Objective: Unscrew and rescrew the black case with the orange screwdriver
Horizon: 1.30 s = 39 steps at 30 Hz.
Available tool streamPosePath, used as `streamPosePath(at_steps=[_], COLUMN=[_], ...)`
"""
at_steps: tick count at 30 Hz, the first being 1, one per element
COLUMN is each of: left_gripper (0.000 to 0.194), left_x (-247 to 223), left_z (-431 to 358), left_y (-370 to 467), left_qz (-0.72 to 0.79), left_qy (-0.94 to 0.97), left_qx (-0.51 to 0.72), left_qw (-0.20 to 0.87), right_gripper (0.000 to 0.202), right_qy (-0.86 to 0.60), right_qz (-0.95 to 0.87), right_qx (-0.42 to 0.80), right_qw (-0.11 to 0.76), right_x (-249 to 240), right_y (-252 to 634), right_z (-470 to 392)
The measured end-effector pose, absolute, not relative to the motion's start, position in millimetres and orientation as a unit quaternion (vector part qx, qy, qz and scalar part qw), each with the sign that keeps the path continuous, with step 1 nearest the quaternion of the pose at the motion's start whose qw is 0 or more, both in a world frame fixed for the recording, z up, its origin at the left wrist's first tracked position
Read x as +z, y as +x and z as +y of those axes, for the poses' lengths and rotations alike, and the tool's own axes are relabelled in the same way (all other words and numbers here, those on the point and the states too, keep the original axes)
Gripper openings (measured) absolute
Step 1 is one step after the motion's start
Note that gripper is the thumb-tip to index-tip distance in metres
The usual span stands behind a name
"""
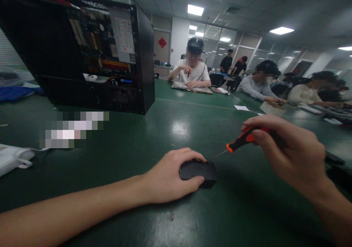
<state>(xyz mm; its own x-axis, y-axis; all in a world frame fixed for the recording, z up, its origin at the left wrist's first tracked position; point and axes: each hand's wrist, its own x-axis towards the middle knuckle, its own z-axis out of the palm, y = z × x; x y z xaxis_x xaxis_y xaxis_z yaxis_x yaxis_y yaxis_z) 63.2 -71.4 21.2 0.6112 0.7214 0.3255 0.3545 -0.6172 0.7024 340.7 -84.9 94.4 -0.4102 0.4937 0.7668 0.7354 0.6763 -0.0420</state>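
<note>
A small black box-shaped part (198, 170) lies on the green table (115, 217) near the centre. My left hand (176, 173) is wrapped round its left side, fingers along the far edge and thumb on the near edge. In my right hand (286, 151) is a screwdriver (242, 140) with a black and orange handle, gripped between thumb and fingers. The thin shaft slants down to the left, and its tip meets the far top edge of the black part, close to my left fingertips.
An open black computer case (145, 56) stands at the back left. A white object with a cable (13, 159) lies at the left edge. Several people sit across the table, one working on a flat panel (192, 88). Dark items (334, 158) lie beyond my right wrist.
</note>
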Motion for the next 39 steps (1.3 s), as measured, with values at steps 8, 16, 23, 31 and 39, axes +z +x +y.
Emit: streamPosePath(at_steps=[8, 16, 23, 31, 39], left_gripper=[0.037, 0.062, 0.056, 0.049, 0.045], left_x=[17.0, 14.3, 9.6, 9.0, 11.2], left_z=[-71.9, -73.3, -72.9, -72.8, -71.9], left_y=[61.9, 62.4, 60.6, 59.9, 60.4], left_qz=[0.326, 0.369, 0.368, 0.360, 0.366], left_qy=[0.849, 0.825, 0.825, 0.828, 0.824], left_qx=[0.301, 0.293, 0.305, 0.304, 0.297], left_qw=[0.287, 0.313, 0.301, 0.304, 0.314], right_gripper=[0.026, 0.029, 0.015, 0.017, 0.030], right_qy=[-0.257, -0.235, -0.263, -0.267, -0.266], right_qz=[-0.924, -0.956, -0.957, -0.962, -0.961], right_qx=[-0.108, -0.079, -0.069, 0.017, 0.040], right_qw=[0.261, 0.160, 0.098, 0.057, 0.071], right_x=[137.7, 160.6, 168.8, 173.0, 173.3], right_y=[307.8, 272.9, 281.5, 287.4, 282.5], right_z=[-78.5, -78.7, -76.6, -78.0, -77.4])
